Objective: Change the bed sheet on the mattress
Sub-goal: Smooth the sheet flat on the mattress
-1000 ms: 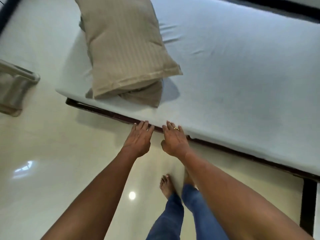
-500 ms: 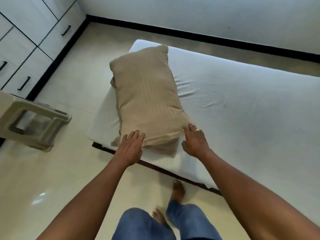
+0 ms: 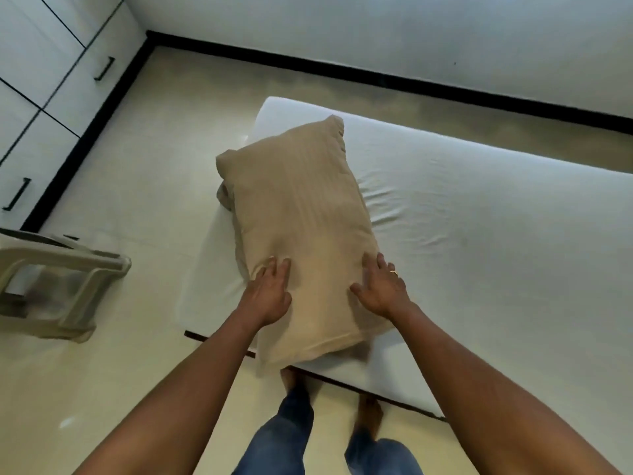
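While the white sheet [image 3: 479,255] lies stretched over the mattress [image 3: 394,382], creased a little near the middle, a tan pillow [image 3: 301,214] sits on top at the mattress's left end. By my judgement it has to come off before the sheet can be stripped.

From the head camera (the only view), the pillow's long axis runs almost straight away from the person, across the width of the mattress. Its near end hangs a little past the near edge, above the person's feet. The left hand [image 3: 270,293] rests on the near left part of the pillow and the right hand [image 3: 383,289] on the near right side. Both lie flat with fingers straight and spread, curled round nothing. A ring [image 3: 394,273] shows on the right hand.

Both hands are about equally near, one on each long side. A lift would likely mean closing on those sides and drawing the pillow towards the body.

A pale stool [image 3: 58,282] stands on the floor [image 3: 144,200] to the left, well apart from the mattress. White drawers [image 3: 44,97] line the far left.
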Available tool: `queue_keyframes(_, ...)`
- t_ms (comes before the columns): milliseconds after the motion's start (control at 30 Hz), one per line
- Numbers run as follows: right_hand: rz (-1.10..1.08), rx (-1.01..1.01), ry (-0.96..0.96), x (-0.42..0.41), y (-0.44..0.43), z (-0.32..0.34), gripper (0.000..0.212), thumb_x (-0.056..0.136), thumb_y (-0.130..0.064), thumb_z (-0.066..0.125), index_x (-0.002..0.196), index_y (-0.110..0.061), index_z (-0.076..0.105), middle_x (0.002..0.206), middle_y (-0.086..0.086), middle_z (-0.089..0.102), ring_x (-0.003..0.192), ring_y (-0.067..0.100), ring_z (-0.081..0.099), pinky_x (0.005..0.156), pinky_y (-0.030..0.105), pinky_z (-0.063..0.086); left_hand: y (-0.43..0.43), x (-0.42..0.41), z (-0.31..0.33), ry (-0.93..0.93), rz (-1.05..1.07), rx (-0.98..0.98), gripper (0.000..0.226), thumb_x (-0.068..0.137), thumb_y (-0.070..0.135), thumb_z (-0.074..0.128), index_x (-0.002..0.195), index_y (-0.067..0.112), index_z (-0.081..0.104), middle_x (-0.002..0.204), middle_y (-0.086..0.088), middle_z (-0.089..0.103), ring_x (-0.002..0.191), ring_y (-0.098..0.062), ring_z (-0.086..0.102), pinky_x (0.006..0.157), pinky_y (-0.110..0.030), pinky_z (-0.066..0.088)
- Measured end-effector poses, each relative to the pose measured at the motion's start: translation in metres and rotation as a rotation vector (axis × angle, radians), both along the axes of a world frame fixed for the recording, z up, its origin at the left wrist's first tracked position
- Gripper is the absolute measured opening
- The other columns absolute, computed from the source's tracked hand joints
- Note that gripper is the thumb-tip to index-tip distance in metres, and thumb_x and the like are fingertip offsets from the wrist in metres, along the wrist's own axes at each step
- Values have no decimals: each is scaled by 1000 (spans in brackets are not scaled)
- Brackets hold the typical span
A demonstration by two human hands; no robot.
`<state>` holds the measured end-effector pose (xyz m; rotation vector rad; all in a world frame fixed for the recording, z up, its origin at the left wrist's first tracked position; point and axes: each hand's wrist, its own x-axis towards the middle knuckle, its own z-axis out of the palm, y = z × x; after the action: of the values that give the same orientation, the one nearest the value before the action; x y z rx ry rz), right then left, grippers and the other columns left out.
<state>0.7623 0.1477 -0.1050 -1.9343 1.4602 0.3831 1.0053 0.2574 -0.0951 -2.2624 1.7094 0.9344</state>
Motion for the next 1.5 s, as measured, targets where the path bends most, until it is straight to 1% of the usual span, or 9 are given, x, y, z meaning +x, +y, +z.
queue_keyframes(133,-86,220,18,33,-5,-39,98,88,-73,49,162,-29,2,170,14,2,154,41,15,118,61,27,-14,16,-32,96,29,31,78,98,34,50,161,18,7,167,-17,11,151,-35,21,117,-47,34)
queue_keyframes(267,-258,-7,4,49,-18,-45,77,90,-80,35,139,-23,52,139,15,60,129,35,55,108,53,38,-18,39,-43,137,424,-369,36,94,37,61,120,13,60,113,-10,67,104,-33,64,80,-37,49)
queue_keyframes(433,-555,-177,-76,55,-72,-58,77,75,-89,49,108,-20,56,113,6,66,110,32,62,100,49,45,-39,68,-80,250,905,-373,82,65,70,80,119,17,49,116,-6,58,104,-27,61,90,-44,54)
queue_keyframes(567,-813,248,-444,53,-102,-96,126,54,-81,82,151,-19,31,141,-2,52,126,22,56,107,44,48,-50,86,-125,599,1236,-198,129,53,74,85,154,22,22,150,-7,43,133,-29,49,111,-48,43)
queue_keyframes(700,-743,664,-574,44,-112,-134,92,66,-64,87,139,-18,56,121,-2,73,103,17,73,90,35,59,-45,100,-167,959,1380,-157,119,53,69,88,149,20,37,142,-6,55,122,-26,60,100,-47,52)
queue_keyframes(833,-716,709,-550,40,-122,-123,43,77,-36,82,110,-10,72,103,11,76,96,27,73,84,39,60,-57,88,-152,1256,1343,-59,59,87,36,73,140,14,58,134,-15,64,119,-34,64,96,-51,54)
queue_keyframes(1133,-836,204,-538,-55,-211,-1,9,79,-12,70,88,-13,73,79,2,67,71,13,60,56,20,46,-184,-25,-64,1316,1212,-40,45,90,24,66,133,9,63,114,-13,73,98,-27,71,83,-40,60)
queue_keyframes(1333,-1023,-142,-306,-187,-253,14,48,83,-38,73,118,-5,70,120,20,70,113,33,65,91,35,52,-286,-142,-64,1329,856,19,57,78,34,77,130,15,65,119,-7,73,106,-20,69,93,-36,54)
queue_keyframes(1500,-973,-250,84,-222,-253,-32,60,94,-40,46,143,-5,40,146,20,47,135,39,47,110,52,39,-301,-211,-109,874,504,80,85,90,54,66,159,28,24,156,-2,42,140,-28,43,117,-42,37)
